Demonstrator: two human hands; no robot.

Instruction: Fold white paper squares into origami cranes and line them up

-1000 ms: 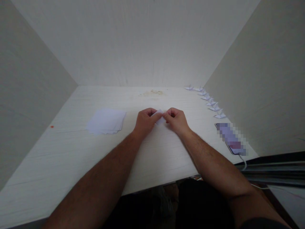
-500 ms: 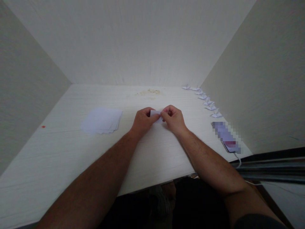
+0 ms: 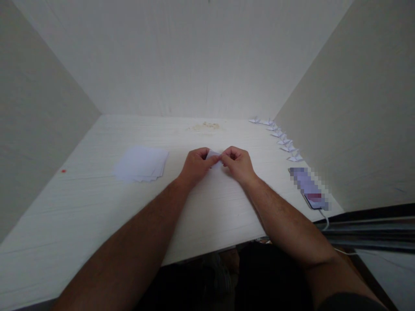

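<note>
Between both hands, above the middle of the white table, is a small folded piece of white paper (image 3: 212, 153). My left hand (image 3: 198, 164) pinches its left side, thumb on top and fingers behind. My right hand (image 3: 237, 163) is closed too, with thumb and forefinger pinching the paper's right edge close to the left thumb tip. Fingers cover much of the paper, so its exact folds cannot be made out.
A stack of white paper sheets (image 3: 142, 163) lies to the left. Several folded paper cranes (image 3: 285, 141) line the right edge by the wall. Nearer me on the right is a phone (image 3: 306, 188) with a white cable (image 3: 325, 220). Walls enclose the table (image 3: 97, 207) on three sides.
The paper has turned in my fingers: its straight upper edge now slants, with a corner pointing up. Both hands keep their pinch. The whole view has shifted slightly.
</note>
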